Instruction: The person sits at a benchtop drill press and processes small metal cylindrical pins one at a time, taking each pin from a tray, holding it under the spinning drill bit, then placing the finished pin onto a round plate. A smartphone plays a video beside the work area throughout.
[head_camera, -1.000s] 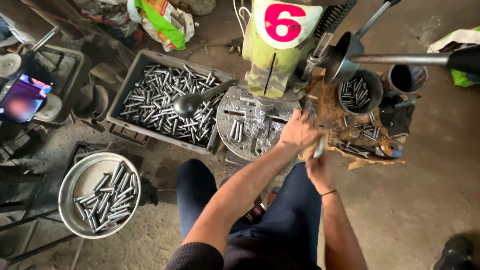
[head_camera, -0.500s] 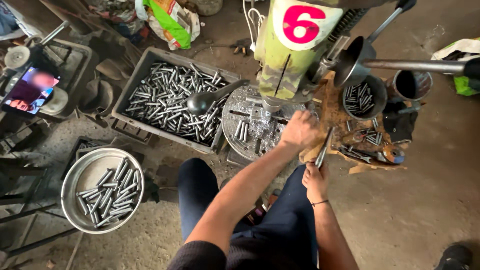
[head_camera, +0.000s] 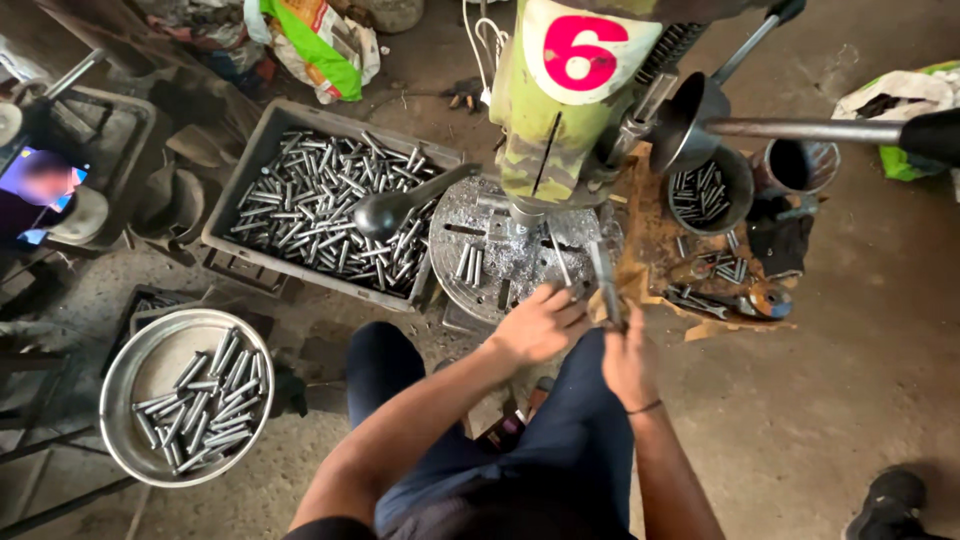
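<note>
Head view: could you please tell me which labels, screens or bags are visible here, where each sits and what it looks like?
Label: white rounded patch with a pink-red mark, on the green drill press at top centre.
Phone screen: lit blue rectangle, far left edge.
Sack: crumpled bag, green, white and orange, top left behind the grey crate.
Bag: white and green, crumpled, upper right on the floor.

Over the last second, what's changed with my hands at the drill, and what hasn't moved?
Both hands pulled back from the right side of the drill table toward your knees. The left hand now rests at the round table's front edge; the right hand holds a metal rod upright. The crate of rods, steel bowl and bucket stayed put.
</note>
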